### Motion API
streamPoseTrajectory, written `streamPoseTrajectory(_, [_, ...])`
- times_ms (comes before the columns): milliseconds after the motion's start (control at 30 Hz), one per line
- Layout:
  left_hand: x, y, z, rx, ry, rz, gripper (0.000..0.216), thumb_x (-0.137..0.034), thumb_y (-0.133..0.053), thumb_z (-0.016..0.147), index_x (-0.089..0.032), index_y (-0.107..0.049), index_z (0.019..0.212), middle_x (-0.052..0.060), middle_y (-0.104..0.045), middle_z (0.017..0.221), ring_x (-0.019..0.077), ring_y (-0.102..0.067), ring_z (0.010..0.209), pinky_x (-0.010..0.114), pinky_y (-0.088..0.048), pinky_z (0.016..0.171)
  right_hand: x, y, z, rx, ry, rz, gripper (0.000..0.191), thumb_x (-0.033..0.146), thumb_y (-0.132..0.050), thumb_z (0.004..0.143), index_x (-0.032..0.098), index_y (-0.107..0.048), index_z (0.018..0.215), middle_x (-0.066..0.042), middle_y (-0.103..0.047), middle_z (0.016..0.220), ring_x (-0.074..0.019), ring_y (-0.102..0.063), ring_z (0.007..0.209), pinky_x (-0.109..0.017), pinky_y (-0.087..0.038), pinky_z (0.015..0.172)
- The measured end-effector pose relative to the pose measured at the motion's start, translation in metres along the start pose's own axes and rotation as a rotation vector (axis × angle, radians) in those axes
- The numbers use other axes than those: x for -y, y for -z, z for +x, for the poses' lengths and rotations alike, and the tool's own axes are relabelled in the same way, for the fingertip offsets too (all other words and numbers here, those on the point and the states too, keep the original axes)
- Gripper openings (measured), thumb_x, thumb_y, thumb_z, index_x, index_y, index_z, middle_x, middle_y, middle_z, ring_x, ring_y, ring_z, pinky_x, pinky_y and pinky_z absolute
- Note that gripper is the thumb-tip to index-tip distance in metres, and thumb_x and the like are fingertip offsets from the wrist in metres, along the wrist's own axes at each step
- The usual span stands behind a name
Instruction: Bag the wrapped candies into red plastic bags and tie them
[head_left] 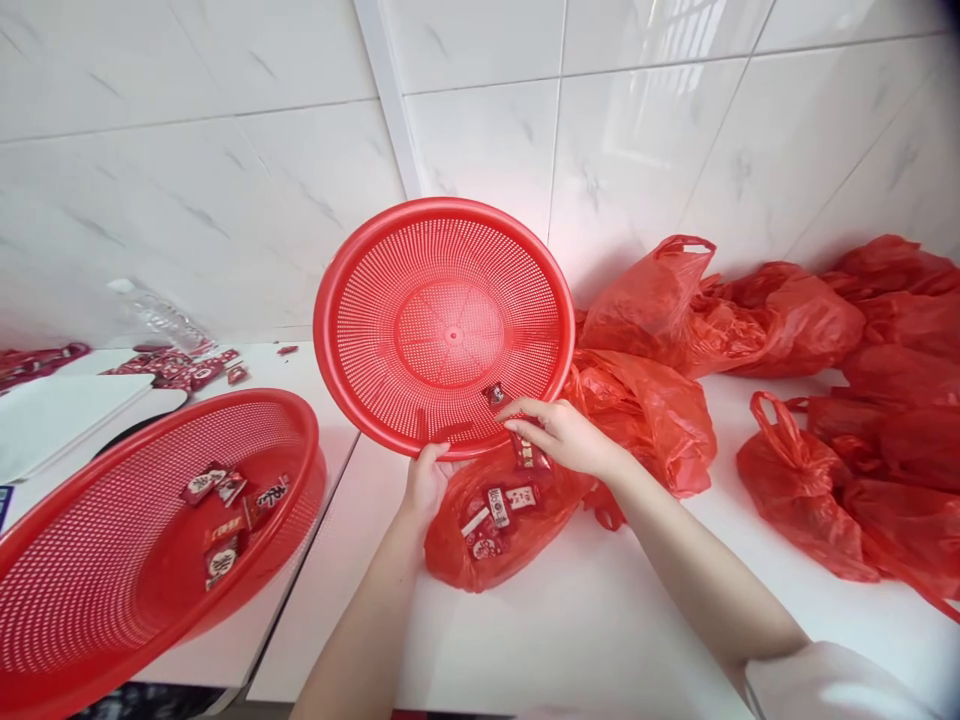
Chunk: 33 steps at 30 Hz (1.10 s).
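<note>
A round red perforated plastic basket (452,290) is tipped up, its inside facing me. My left hand (429,485) grips the basket's lower rim, thumb on top and the other fingers mostly hidden. My right hand (559,435) reaches over the lower right rim, fingers stretched out and fingertips just below a small dark red wrapped packet (495,393) inside the basket. Under this hand another red packet (531,453) lies partly hidden at the mouth of an open red plastic bag (472,572). Several red and white packets (498,507) lie in the bag.
At left, a second red basket (300,410) holds several packets (220,560). Behind it are a clear plastic bottle (161,315), loose red packets (180,370) and a white box-like object (67,420). Red plastic bags (795,320) crowd the right side. A tiled wall (480,140) stands behind.
</note>
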<state>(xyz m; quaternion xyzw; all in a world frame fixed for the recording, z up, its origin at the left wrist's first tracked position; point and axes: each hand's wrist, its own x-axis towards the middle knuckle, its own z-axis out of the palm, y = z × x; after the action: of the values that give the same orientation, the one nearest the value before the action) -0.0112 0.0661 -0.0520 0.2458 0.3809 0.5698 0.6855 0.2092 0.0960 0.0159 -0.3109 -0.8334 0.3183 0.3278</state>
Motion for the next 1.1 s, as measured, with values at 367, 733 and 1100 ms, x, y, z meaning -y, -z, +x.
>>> streamPoseTrajectory(367, [0.0, -0.011, -0.007, 0.001, 0.042, 0.036, 0.04, -0.023, -0.063, 0.063, -0.01, -0.066, 0.1, 0.014, -0.072, 0.102, 0.0349, -0.065, 0.103, 0.045, -0.053, 0.085, -0.019, -0.014, 0.002, 0.011, 0.023, -0.437, 0.044, 0.046, -0.045, 0.095, 0.015, -0.057, 0.125, -0.015, -0.053, 0.135, -0.0262, -0.047, 0.127, -0.045, -0.038, 0.105])
streamPoseTrajectory(733, [-0.003, -0.009, -0.006, -0.028, 0.008, 0.02, 0.032, -0.023, -0.059, 0.066, -0.012, -0.067, 0.095, 0.011, -0.073, 0.097, 0.0324, -0.065, 0.105, 0.045, -0.052, 0.088, -0.02, -0.016, 0.002, 0.091, 0.033, -0.165, 0.042, 0.028, -0.059, 0.088, 0.021, -0.054, 0.129, -0.01, -0.066, 0.115, -0.0215, -0.063, 0.103, -0.039, -0.05, 0.09])
streamPoseTrajectory(1100, [-0.007, -0.004, -0.007, 0.039, 0.042, -0.02, 0.041, -0.028, -0.051, 0.074, -0.009, -0.065, 0.107, 0.016, -0.072, 0.103, 0.0334, -0.065, 0.104, 0.048, -0.051, 0.089, -0.004, -0.009, -0.001, -0.065, 0.052, 0.36, 0.059, 0.028, -0.064, 0.085, 0.023, -0.038, 0.137, -0.006, -0.07, 0.1, -0.0178, -0.067, 0.096, -0.036, -0.051, 0.088])
